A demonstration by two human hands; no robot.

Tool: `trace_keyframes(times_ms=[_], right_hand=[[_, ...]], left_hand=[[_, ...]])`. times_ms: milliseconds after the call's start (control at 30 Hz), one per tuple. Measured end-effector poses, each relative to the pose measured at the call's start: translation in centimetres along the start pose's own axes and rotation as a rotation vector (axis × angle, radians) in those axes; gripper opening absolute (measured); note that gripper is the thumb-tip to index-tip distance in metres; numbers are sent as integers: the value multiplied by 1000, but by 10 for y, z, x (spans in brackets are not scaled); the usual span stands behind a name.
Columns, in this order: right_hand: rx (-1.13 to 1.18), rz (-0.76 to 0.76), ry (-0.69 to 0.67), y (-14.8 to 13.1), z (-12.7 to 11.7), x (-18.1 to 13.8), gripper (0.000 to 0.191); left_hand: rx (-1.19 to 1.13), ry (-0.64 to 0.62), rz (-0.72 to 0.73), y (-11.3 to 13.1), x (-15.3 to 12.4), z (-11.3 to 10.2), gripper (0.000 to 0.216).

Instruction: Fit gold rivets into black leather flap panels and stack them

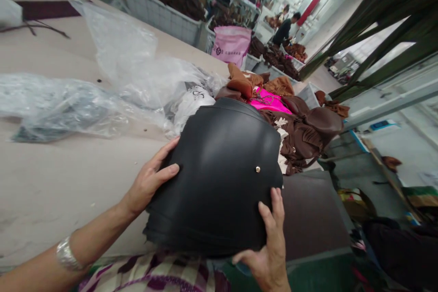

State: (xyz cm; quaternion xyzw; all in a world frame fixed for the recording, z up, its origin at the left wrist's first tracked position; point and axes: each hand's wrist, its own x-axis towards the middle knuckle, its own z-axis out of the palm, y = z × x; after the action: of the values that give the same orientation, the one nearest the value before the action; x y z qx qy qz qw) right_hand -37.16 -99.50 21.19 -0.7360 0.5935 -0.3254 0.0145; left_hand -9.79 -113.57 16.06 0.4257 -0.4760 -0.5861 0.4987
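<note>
A thick stack of black leather pieces (212,164) is held up between both hands, with a small shiny metal stud (258,169) on the top piece. My left hand (153,175) grips the stack's left edge, thumb over the top piece and the other fingers partly hidden along the side. At the lower right, my right hand (270,232) holds the corner, with fingertips on the right side and the thumb along the near edge. The layers are slightly uneven at the lower left. The stack's underside is out of sight.
Clear plastic bags (68,105) lie on the pale table (51,182) at left. Beyond the stack are brown leather pieces (297,141) and a bright pink item (268,100). A dark brown board (311,210) lies at right. Filled bins (160,9) and several people stand farther back.
</note>
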Motion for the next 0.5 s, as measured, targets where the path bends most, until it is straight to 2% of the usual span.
trace_keyframes(times_ms=[100,200,367,500], right_hand=[[31,13,-6,10,1,10,83],[42,11,-43,18,-7,14,82],[17,-45,-93,27,-12,18,97],[-20,-178,-59,37,-10,19,111]], left_hand=[[-4,4,5,2,1,3,66],[21,11,45,4,0,7,66],[31,61,115,2,-4,7,61],[-48,198,131,-4,-11,3,58]])
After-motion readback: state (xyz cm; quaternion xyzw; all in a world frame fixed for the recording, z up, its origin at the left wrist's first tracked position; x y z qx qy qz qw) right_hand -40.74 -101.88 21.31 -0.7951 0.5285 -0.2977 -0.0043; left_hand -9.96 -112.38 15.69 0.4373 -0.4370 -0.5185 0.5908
